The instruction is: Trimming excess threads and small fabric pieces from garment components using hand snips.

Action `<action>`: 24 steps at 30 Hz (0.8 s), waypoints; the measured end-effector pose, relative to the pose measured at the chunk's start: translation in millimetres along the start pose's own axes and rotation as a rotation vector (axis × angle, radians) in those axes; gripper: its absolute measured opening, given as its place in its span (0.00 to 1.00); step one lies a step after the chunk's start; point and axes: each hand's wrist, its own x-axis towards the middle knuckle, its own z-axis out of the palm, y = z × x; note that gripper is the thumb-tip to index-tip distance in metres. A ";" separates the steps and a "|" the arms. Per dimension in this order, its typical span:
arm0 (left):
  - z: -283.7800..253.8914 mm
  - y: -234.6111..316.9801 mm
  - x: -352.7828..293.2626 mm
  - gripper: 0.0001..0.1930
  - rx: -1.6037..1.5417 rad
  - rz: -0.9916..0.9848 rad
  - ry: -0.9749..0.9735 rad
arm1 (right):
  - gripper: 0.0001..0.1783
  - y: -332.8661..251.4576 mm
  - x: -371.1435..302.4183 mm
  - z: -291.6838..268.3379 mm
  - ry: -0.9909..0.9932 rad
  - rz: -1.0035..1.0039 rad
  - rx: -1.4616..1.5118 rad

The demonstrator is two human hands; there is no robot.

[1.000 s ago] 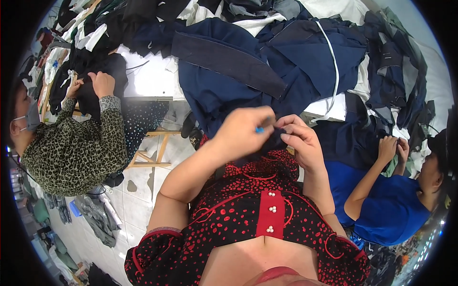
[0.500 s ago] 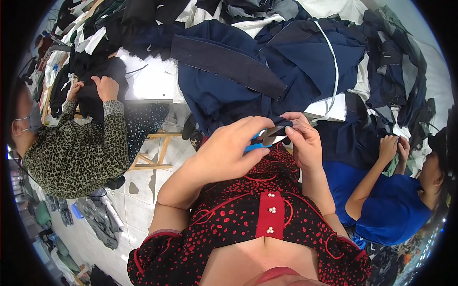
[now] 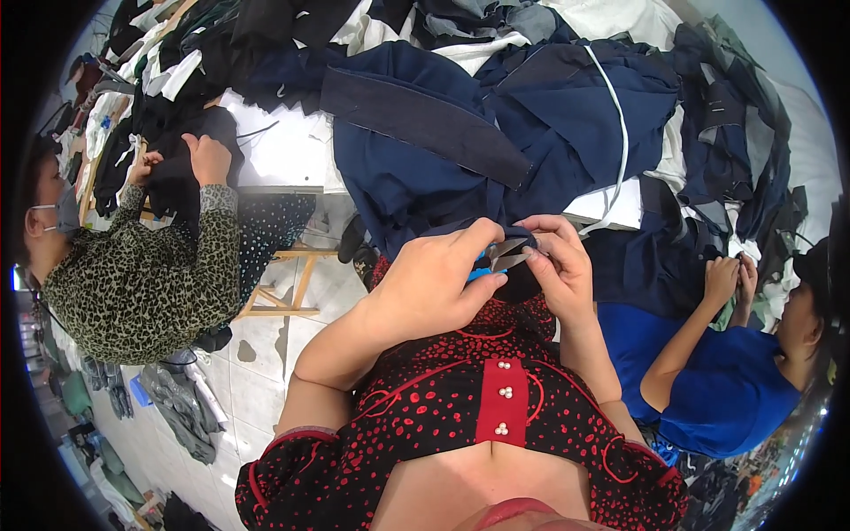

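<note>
Over the white table (image 3: 279, 164) lies a navy garment (image 3: 416, 168). At the table's near side, the left hand (image 3: 438, 279) is curled around blue-handled snips (image 3: 507, 263), blades parted; the right hand (image 3: 562, 265) pinches the garment. Slippage there could cause a miscut.

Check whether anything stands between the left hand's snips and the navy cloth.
Nothing visible stands between the blue-handled snips and the navy cloth, though the right hand has its thumb close beside the blade tips.

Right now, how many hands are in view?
6: the wearer's left hand and right hand, centre; the left co-worker's two hands; the right co-worker's two hands.
</note>
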 end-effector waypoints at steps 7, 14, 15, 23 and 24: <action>0.9 0.7 0.4 0.16 -0.009 0.003 0.005 | 0.06 -1.0 0.0 -1.0 0.001 -0.018 -0.014; -0.5 1.9 -0.7 0.16 -0.015 0.010 -0.002 | 0.05 2.8 -1.2 -0.9 0.028 -0.014 0.041; 0.1 2.0 -0.7 0.16 -0.005 0.000 -0.009 | 0.05 2.7 -1.7 -0.7 0.027 -0.015 0.042; 5.4 2.0 -2.6 0.15 -0.008 0.017 -0.008 | 0.05 1.2 -4.3 -1.1 -0.008 -0.049 -0.027; 5.4 1.8 -2.2 0.15 -0.011 0.020 -0.010 | 0.05 2.2 -4.2 -1.7 -0.006 -0.057 -0.036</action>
